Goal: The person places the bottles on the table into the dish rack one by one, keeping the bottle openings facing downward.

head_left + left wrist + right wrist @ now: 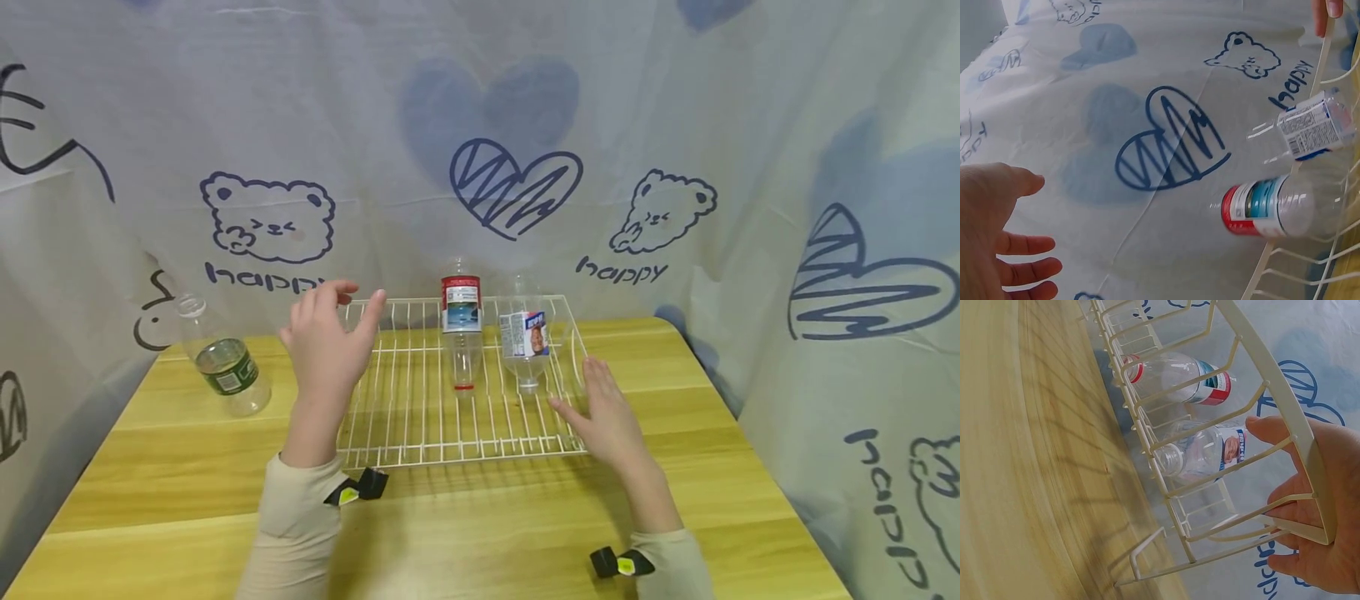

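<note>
My left hand (324, 333) is raised above the left part of the wire rack (1282, 400), thumb and fingers spread apart in the air. My right hand (609, 421) rests at the right end of the rack, fingers extended and thumb set apart, the thumb reaching over the rim.

The rack is a white, open-barred container standing on the wood-grain counter (465, 533). It contains two bottles, both placed neck down between the bars:

1. Red-labelled bottle (461, 307): near the middle of the rack; red at the neck, label toward the upturned base, clear body below it.
2. Blue-and-white-labelled bottle (525, 335): to the right of the first and apart from it, nearer my right hand; clear body, pale neck at the bars.

Both bases rise above the rack's rim. The bodies are see-through wherever the labels leave them uncovered.

A third container, the green-labelled bottle (227, 367), stands upright on the counter, outside the rack and to the left of my left hand. Its walls are also clear, with a white neck at the top.
</note>
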Available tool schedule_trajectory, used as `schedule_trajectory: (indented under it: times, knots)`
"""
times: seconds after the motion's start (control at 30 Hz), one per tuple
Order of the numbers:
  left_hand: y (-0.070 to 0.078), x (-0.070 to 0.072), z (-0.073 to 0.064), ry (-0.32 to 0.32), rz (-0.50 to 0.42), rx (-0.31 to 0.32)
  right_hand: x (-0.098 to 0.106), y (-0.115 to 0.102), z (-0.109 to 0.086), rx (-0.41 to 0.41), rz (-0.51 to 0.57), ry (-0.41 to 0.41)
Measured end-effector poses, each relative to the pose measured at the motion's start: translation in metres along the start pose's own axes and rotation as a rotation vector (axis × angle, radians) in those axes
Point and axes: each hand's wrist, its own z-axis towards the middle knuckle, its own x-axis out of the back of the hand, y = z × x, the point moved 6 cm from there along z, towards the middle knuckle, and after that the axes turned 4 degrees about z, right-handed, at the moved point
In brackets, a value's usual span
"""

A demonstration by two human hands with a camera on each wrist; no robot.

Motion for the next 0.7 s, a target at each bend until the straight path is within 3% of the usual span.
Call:
schedule_trajectory:
  times: [0.13, 0.33, 0.6, 0.7]
  knots:
    - [-0.013, 0.015, -0.009, 0.022, 0.008, 0.007, 0.001, 0.0, -0.001, -0.002, 0.0, 0.003]
    - [-0.034, 0.033, -0.016, -0.001, 0.051, 0.057, 0.0, 0.0, 0.0, 0.0, -0.003, -0.001]
    - [-0.072, 0.05, -0.02, 0.012, 0.154, 0.067, -0.001, 0.0, 0.0, 0.004, -0.002, -0.002]
    - [-0.088, 0.055, -0.021, 0.044, 0.17, 0.07, -0.001, 0.0, 0.0, 0.003, -0.003, -0.005]
